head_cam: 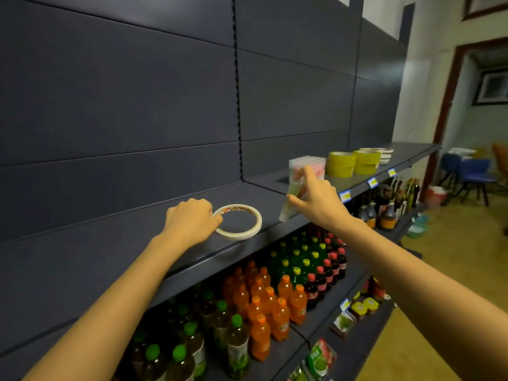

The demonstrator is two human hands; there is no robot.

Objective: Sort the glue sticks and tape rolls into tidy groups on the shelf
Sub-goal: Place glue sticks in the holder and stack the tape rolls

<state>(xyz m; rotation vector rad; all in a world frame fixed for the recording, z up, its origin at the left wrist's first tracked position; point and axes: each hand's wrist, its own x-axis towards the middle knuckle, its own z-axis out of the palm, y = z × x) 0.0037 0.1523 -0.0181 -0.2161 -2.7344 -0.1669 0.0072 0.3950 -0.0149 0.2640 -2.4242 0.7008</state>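
My left hand (192,221) fingers (217,215) pinch the thin white tape roll (238,221) rim, flat on the dark shelf (247,193) — light, stiff. Right hand (316,200) grips a clear-wrapped glue stick pack (288,202) — probably slippery; yellow tape rolls (353,162) sit beyond.

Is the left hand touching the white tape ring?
Touching. The head view shows the left hand with its fingers curled over the near rim of the tape ring, no gap between them, on the shelf.
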